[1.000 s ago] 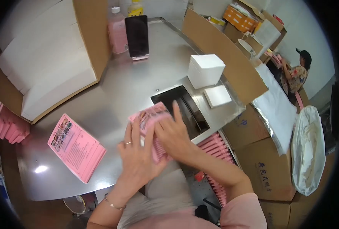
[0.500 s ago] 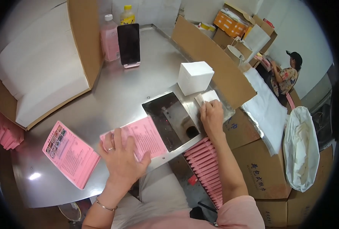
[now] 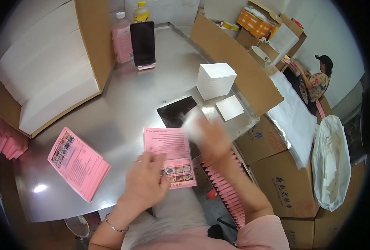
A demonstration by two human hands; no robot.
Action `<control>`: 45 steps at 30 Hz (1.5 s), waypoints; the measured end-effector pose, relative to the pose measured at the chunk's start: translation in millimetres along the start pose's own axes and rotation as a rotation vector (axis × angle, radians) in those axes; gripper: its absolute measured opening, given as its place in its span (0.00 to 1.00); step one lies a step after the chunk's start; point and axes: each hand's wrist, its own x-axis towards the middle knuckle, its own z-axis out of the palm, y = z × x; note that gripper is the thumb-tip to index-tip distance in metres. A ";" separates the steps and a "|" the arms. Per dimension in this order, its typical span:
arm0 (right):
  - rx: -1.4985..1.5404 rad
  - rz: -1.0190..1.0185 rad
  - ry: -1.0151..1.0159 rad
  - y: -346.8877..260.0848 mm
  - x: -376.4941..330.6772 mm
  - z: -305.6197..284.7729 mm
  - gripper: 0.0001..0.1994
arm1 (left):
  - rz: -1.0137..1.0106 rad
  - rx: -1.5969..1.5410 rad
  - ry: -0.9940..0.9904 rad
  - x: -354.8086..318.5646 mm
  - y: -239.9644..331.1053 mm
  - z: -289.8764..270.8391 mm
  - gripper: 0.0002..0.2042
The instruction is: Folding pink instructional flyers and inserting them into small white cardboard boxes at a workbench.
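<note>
Fingers apart, the left hand (image 3: 145,180) likely steadies the near pink sheet (image 3: 167,141) while the blurred right hand (image 3: 215,143) clamps white paper (image 3: 192,124).

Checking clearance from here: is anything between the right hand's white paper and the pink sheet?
Nothing visible: the white paper in the blurred right hand is by the upper right corner of the pink sheet. The left hand covers the sheet's lower left part, off to the side.
</note>
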 end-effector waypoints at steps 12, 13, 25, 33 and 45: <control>0.065 0.199 -0.463 -17.8 28.5 68.9 0.15 | -0.105 -0.074 -0.086 2.1 13.6 -34.7 0.30; 0.110 0.232 -0.522 -6.0 27.8 57.4 0.14 | -0.108 -0.058 -0.067 -7.3 5.3 -39.1 0.30; -0.399 0.565 -0.113 57.5 -4.7 2.0 0.15 | -0.480 0.591 0.173 -77.9 -93.8 -84.6 0.30; -0.199 0.724 0.382 76.3 29.6 -35.7 0.07 | -0.575 0.423 0.218 -75.0 -100.0 -116.6 0.14; -0.407 0.390 -0.096 116.2 105.1 22.2 0.14 | -0.576 0.189 0.307 -70.0 -96.6 -106.3 0.06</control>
